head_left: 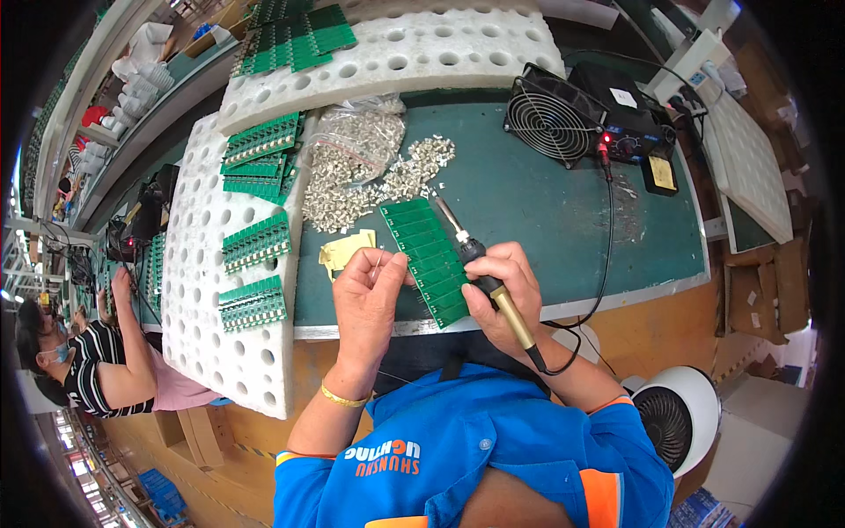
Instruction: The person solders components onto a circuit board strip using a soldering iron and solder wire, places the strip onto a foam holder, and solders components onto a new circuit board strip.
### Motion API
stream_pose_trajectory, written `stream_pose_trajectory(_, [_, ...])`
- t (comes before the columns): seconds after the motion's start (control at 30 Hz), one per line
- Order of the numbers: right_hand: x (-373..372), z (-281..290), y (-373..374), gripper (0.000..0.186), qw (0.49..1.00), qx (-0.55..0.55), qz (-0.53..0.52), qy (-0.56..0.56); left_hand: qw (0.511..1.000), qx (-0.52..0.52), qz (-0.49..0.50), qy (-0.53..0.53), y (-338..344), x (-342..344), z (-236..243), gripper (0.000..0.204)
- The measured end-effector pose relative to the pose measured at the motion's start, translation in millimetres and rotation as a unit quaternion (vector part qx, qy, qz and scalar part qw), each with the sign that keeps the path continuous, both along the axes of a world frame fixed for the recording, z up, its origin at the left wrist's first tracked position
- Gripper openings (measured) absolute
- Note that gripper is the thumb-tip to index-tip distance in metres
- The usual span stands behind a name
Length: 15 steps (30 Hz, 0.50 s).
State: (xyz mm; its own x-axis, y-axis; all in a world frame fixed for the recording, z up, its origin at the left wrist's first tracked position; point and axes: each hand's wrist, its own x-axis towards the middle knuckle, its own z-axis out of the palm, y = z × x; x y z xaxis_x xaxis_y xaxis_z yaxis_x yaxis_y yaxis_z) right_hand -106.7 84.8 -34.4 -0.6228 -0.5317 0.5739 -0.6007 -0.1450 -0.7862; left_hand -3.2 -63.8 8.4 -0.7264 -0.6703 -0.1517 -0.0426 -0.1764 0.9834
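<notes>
A long green circuit board (424,255) lies tilted at the bench's front edge, between my hands. My left hand (365,299) is closed in a pinch on a thin silvery solder wire (378,262), beside the board's left edge. My right hand (510,286) grips the soldering iron (514,321) by its dark and gold handle; its metal tip points up and left, close to the board's far right corner. Yellow paper (346,253) rests by my left fingers. Beyond it spreads a heap of small silvery-white parts (334,201), partly under a clear plastic bag (361,136).
White perforated foam sheets (195,255) at left and back carry green boards (255,242). Back right stand a black fan (550,119), a soldering station (629,132) and a sponge holder (661,174); the iron's cable (609,238) hangs right. A co-worker (114,361) sits far left.
</notes>
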Motion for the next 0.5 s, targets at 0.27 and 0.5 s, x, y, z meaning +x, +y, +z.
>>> stream_pose_trajectory(0.27, [-1.0, -0.5, -1.9, 0.033, 1.000, -0.002, -0.008, 0.006, 1.000, -0.005, 0.006, -0.006, -1.3, -1.8, -0.9, 0.015])
stream_pose_trajectory(0.5, [-0.1, 0.5, -1.5, 0.034, 1.000, 0.002, -0.013, 0.000, 1.000, -0.005, 0.004, -0.001, -2.4, -2.3, -3.8, 0.014])
